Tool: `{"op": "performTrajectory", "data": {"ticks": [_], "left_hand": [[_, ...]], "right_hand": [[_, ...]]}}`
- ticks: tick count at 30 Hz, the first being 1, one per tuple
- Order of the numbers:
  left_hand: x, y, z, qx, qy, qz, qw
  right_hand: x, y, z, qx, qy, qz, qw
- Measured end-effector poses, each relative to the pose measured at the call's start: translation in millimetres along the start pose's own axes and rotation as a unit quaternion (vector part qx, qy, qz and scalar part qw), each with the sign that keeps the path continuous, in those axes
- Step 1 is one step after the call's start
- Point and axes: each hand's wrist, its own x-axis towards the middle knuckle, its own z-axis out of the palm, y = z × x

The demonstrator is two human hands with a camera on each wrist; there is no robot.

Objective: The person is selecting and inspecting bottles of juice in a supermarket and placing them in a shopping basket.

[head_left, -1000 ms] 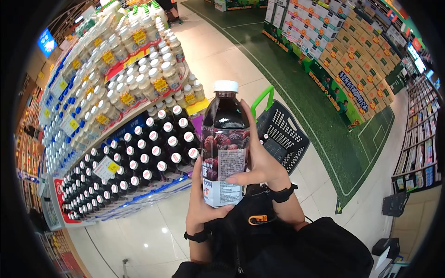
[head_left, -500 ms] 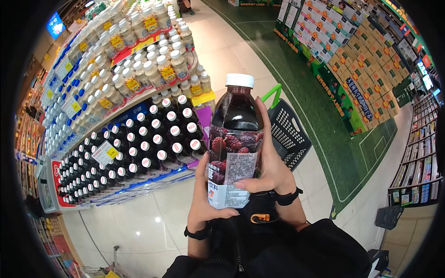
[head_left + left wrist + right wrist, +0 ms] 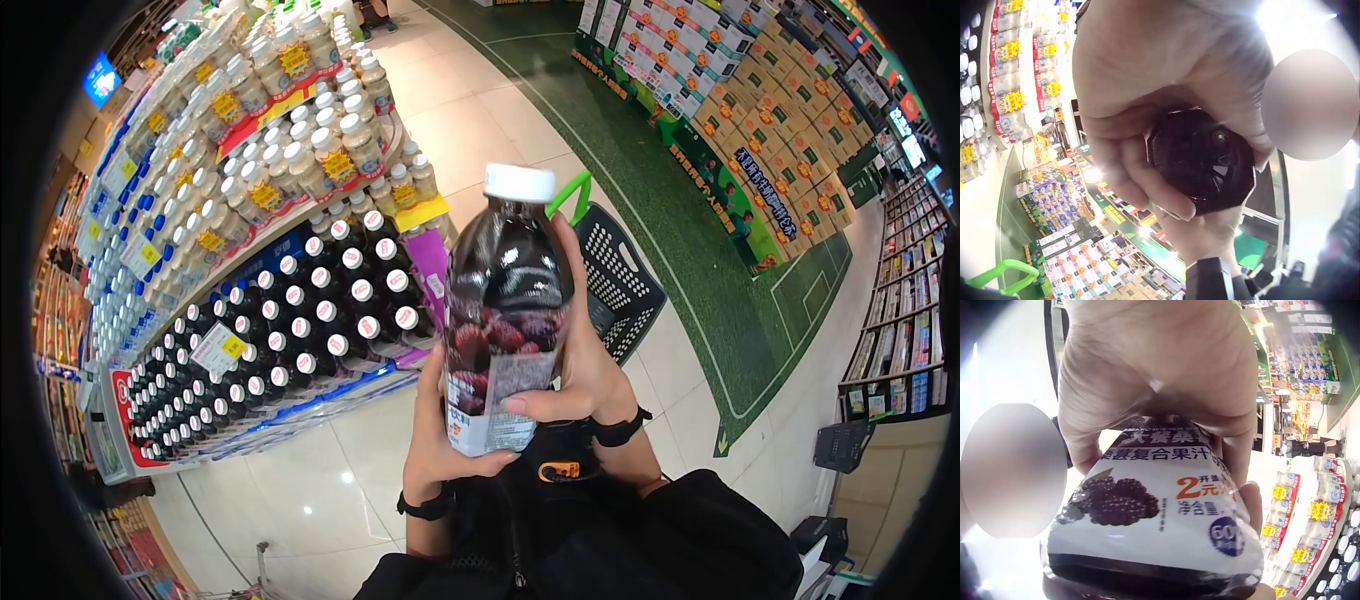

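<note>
A bottle of dark berry juice with a white cap stands between both hands in the head view, its top tilted towards the head. My right hand wraps its right side, thumb lying across the printed back label. Low on the left, my left hand holds the bottle near its base, thumb along the bottom edge. The left wrist view looks at the dark bottle base, with fingers curled about it. In the right wrist view, the label shows blackberry-like fruit, and fingers grip both sides.
Left of the hands, rows of dark white-capped bottles fill a display, with pale jars stacked behind. A dark shopping basket with a green handle is beyond the bottle. Stacked cartons stand far right.
The bottle's top has tipped towards the head, so its shoulder looks larger and its label shorter. Both hands keep their hold. The head view has shifted slightly.
</note>
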Motion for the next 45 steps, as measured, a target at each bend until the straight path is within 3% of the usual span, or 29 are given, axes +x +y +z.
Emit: {"op": "performTrajectory", "data": {"ticks": [1, 2, 4, 5, 8, 14, 18, 20, 21, 25, 29, 42, 44, 45], "left_hand": [[2, -6, -5, 0.099, -0.004, 0.066, 0.993], [3, -6, -6, 0.098, -0.007, 0.069, 0.993], [8, -2, -3, 0.289, -0.011, 0.204, 0.935], [11, 3, 2, 0.343, 0.026, 0.232, 0.910], [7, -5, -3, 0.359, 0.057, 0.237, 0.901], [8, 13, -11, 0.385, 0.099, 0.185, 0.899], [4, 9, 4, 0.290, 0.187, 0.272, 0.898], [6, 9, 9, 0.376, 0.235, 0.355, 0.823], [7, 11, 13, 0.383, 0.242, 0.359, 0.816], [4, 5, 16, 0.346, 0.245, 0.376, 0.824], [5, 0, 20, 0.345, 0.249, 0.371, 0.826], [17, 4, 28, 0.338, 0.216, 0.364, 0.841], [14, 6, 18, 0.299, 0.169, 0.305, 0.888], [15, 7, 17, 0.247, 0.198, 0.260, 0.912]], "right_hand": [[-1, 0, -1, -0.022, 0.000, -0.006, 1.000], [-2, -1, 7, 0.050, 0.052, -0.023, 0.997], [-6, -4, 4, 0.067, 0.031, 0.019, 0.997], [-6, -5, 0, 0.053, 0.017, 0.027, 0.998], [1, -20, 1, 0.122, 0.020, 0.073, 0.990], [-1, -35, 4, 0.051, 0.007, 0.052, 0.997], [3, -27, 0, 0.172, -0.048, -0.006, 0.984], [3, -26, 5, 0.269, -0.031, -0.014, 0.963], [3, -28, 9, 0.305, -0.007, -0.016, 0.952], [-2, -28, 12, 0.392, 0.022, -0.018, 0.920], [-2, -27, -4, 0.340, -0.060, -0.028, 0.938], [-9, -24, -19, 0.297, -0.043, -0.035, 0.953], [-16, -20, -22, 0.275, -0.031, -0.022, 0.961], [-21, -20, -23, 0.201, -0.006, 0.011, 0.980]]}}
